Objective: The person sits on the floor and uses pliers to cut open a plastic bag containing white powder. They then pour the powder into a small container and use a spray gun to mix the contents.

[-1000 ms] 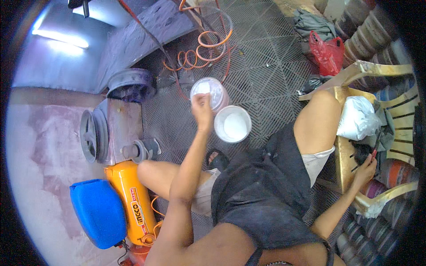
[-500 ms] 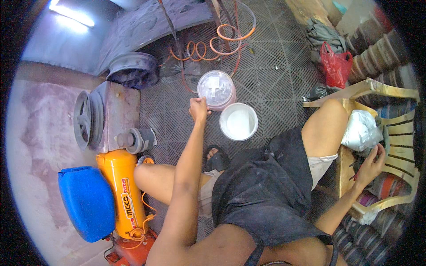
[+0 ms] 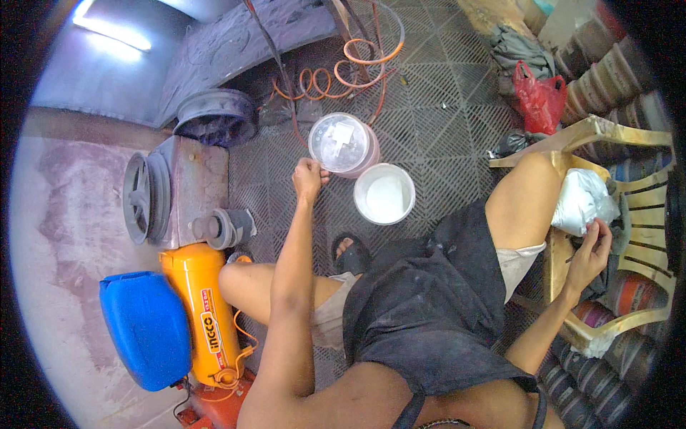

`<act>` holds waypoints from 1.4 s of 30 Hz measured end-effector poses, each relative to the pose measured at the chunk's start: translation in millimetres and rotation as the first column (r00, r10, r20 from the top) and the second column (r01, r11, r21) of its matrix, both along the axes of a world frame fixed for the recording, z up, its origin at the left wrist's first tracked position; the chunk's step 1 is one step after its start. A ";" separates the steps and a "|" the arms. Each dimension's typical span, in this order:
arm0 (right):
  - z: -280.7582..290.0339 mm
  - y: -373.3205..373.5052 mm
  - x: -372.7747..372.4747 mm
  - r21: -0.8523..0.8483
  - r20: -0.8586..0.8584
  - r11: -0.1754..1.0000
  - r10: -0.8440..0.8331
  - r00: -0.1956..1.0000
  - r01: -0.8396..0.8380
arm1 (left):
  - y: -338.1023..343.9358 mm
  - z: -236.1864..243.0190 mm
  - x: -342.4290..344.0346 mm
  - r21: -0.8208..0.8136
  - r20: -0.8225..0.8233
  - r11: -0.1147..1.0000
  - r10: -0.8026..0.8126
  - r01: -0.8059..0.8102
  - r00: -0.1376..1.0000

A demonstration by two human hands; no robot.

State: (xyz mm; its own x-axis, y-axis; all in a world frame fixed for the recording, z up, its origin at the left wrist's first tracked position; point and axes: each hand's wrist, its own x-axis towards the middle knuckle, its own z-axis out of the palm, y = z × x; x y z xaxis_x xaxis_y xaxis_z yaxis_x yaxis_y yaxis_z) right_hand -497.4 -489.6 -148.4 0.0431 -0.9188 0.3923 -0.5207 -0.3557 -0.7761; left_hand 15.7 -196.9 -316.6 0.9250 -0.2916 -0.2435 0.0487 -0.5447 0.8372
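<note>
White plastic catches the eye first in the head view: an open bucket [image 3: 408, 190] standing on the patterned floor matting [image 3: 429, 125], with pale material in its bottom. Just beyond it, close enough that contact cannot be told, stands the lidded bucket [image 3: 341, 146], pinkish below a clear cover with a white patch [image 3: 342, 134] on it. Both stand beyond the person's feet, well out from the front edge of the plastic chair [image 3: 555, 277].

By the lidded bucket's near left rim is the left hand [image 3: 309, 179], fingers curled; whether they grip the rim or only lie against it cannot be told.

Over the chair seat, the right hand [image 3: 590, 250] is partly open, its fingertips at the near side of the silvery-white bag [image 3: 584, 204]; a pinch on it cannot be made out. The bag lies toward the seat's far side, beside the person's knee, with dark cloth [image 3: 599, 280] nearer the backrest.

As for progress, the cover appears seated on one bucket, while the other is uncovered. The bag looks bunched up and remains on the seat; its contents are hidden, so whether anything is left to take out cannot be judged.
</note>
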 end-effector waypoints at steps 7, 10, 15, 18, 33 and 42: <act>0.2 -0.5 6.3 0.019 -0.022 0.999 0.030 0.999 -0.029 | 2.8 44.8 -26.4 0.087 0.299 0.980 -0.195 0.177 0.934; -0.7 0.0 15.3 0.009 0.001 0.999 0.042 0.999 -0.042 | 5.6 50.7 -37.2 0.188 0.480 0.950 -0.312 0.251 0.820; -1.0 -2.1 18.2 -0.016 0.002 0.998 0.063 0.998 -0.062 | 5.1 58.6 -54.5 0.271 0.648 0.925 -0.380 0.266 0.660; 1.1 -2.6 15.5 -0.029 0.011 0.998 0.054 0.998 -0.054 | 6.5 72.1 -68.9 0.331 0.760 0.883 -0.459 0.333 0.461; 0.5 5.4 44.5 -0.022 0.099 0.987 0.161 0.982 -0.159 | 14.2 5.7 -133.2 0.501 0.482 0.289 -0.876 0.816 0.015; -10.3 9.7 77.1 0.013 0.067 0.965 0.259 0.964 -0.260 | -14.6 51.0 -150.4 0.525 0.577 0.509 -0.802 0.683 0.154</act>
State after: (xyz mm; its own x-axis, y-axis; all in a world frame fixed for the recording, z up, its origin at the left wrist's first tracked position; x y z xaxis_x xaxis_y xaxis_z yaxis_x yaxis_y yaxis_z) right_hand -420.3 -479.9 -158.8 0.2566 -0.8875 0.3826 -0.3616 -0.4553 -0.8136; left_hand -134.7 -211.5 -265.6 0.1178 -0.9665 0.2281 -0.9623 -0.0543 0.2667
